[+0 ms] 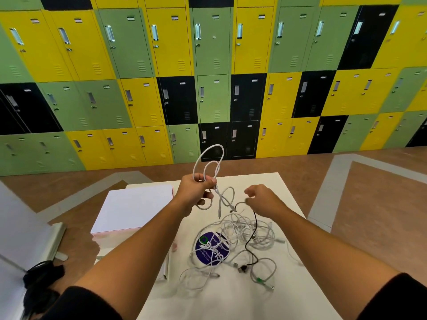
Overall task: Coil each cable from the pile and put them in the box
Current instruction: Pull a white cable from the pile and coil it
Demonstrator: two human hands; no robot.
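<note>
Rising above the left hand [196,190], two loops of a white cable [209,158] are seen, and this cable is gripped firmly by the curled fingers and thumb of that hand. Its two free ends are hung down below the fist, just over the pile of cables [240,236]. The right hand [262,199] is held near, a little lower, with its fingers curled inward. Its fingertips are placed at the upper end of a black cable [255,221], but it cannot be told if this end is really pinched. The pile is left loose and tangled on the white table [265,181], mostly white cables with the black one passing through them. A round purple sticker [211,249] is partly covered by the pile. The white box [134,209] is set at the left edge of the table, apart from the pile, and its top is seen flat and closed. Behind the table, a wall of yellow, green and black lockers [215,65] is seen
</note>
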